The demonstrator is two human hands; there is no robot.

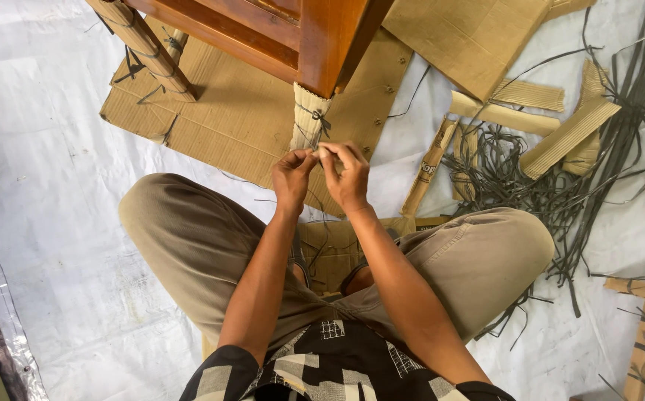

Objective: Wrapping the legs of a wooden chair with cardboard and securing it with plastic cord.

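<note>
Both hands, the left hand [291, 172] and right hand [346, 172], pinch the ends of a dark strap [313, 117] tied around corrugated cardboard wrapping [308, 119] on the wooden chair leg [330, 44], apparently mid-knot, so tightening evenly looks needed.

The trousers [204, 245] are plain khaki. The shirt [337, 367] is black with cream blocks and a fine grid pattern. The wooden frame [293, 33] is shiny reddish brown. The cardboard [241, 119] is light brown, and the wrapping [308, 119] on the leg is pale beige with ribs. The straps [560, 186] are dark grey. The floor sheet [55, 208] is white.
</note>
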